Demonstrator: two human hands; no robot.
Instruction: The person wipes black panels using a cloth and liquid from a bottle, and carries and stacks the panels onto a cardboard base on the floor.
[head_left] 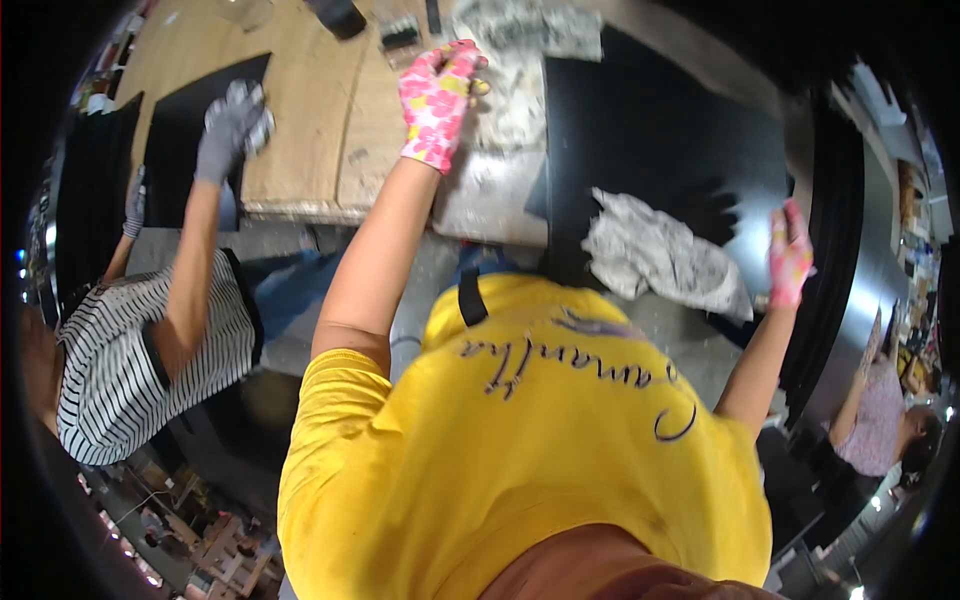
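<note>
A large black panel [650,130] with a glossy surface lies in front of me, right of centre. My right hand [790,258], in a pink glove, is at the panel's right edge with its fingers stretched out. Past the panel's left side, my left hand [436,108] wears a pink flowered glove. Its fingers are curled toward the thumb; anything between them is hidden. Just beyond those fingers sits a small dark-and-clear block [400,35]. Stained whitish sheet material [510,105] spreads beside the left hand. A crumpled grey-white cloth [660,252] hangs over the panel's near edge.
At left, a co-worker in a striped shirt [150,350] presses a grey-gloved hand [232,130] with a white wad on another black panel [180,130]. A wooden tabletop [300,120] lies between us. Dark panels [835,230] stand right; another person [875,420] is beyond.
</note>
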